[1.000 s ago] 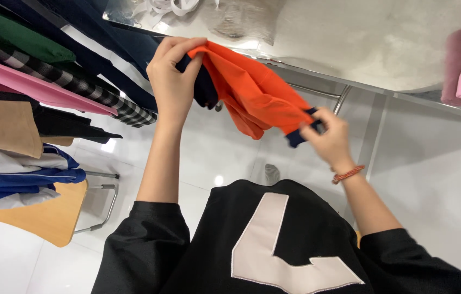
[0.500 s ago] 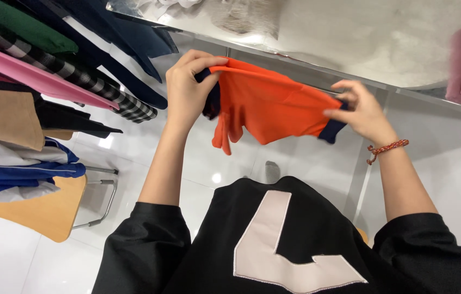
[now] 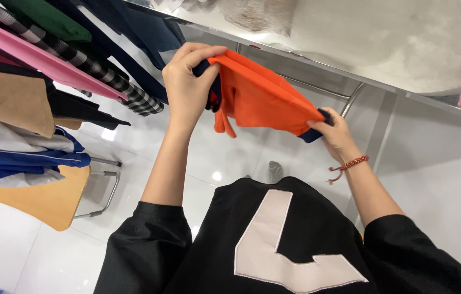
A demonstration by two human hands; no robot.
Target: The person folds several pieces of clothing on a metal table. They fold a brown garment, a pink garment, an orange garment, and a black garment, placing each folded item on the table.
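Both hands, left (image 3: 187, 87) and right (image 3: 336, 133), pinch the soft, light orange cloth garment with navy trim (image 3: 263, 100) at its opposite ends; it looks limp.

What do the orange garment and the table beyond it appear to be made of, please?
Orange garment: soft matte fabric, likely a knit; it folds and drapes between the left hand and right hand.
Table: probably stainless steel, given its smooth grey sheen and blurry reflections.

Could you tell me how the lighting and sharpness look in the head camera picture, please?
Head view: bright, even light; the steel table top is washed out by glare, and small lamp reflections dot the glossy floor. The orange cloth and both hands, left and right, are sharp; straight edges bow near the frame borders.
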